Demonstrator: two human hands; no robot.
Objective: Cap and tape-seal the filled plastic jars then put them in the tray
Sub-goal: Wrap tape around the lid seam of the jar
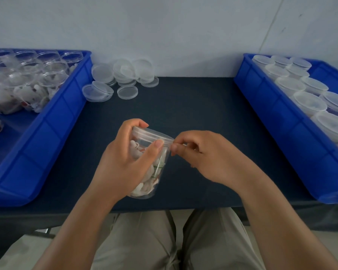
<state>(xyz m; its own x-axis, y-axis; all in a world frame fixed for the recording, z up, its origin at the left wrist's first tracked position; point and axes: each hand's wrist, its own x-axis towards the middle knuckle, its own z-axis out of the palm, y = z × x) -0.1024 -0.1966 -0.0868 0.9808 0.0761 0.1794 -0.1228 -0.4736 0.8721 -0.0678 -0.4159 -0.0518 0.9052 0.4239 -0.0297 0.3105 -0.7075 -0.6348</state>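
Note:
A clear plastic jar (152, 172) filled with white pieces is tilted above the table's near middle, with a translucent lid (154, 134) on it. My left hand (125, 158) grips the jar round its side, the thumb lying against the lid's rim. My right hand (201, 154) pinches something thin and clear at the lid's right edge, apparently a strip of tape; I cannot make it out clearly.
A blue tray (53, 121) at the left holds several open filled jars (27, 78). A blue tray (277, 114) at the right holds several capped jars (310, 100). Loose lids (123, 78) lie at the back of the dark table (193, 106).

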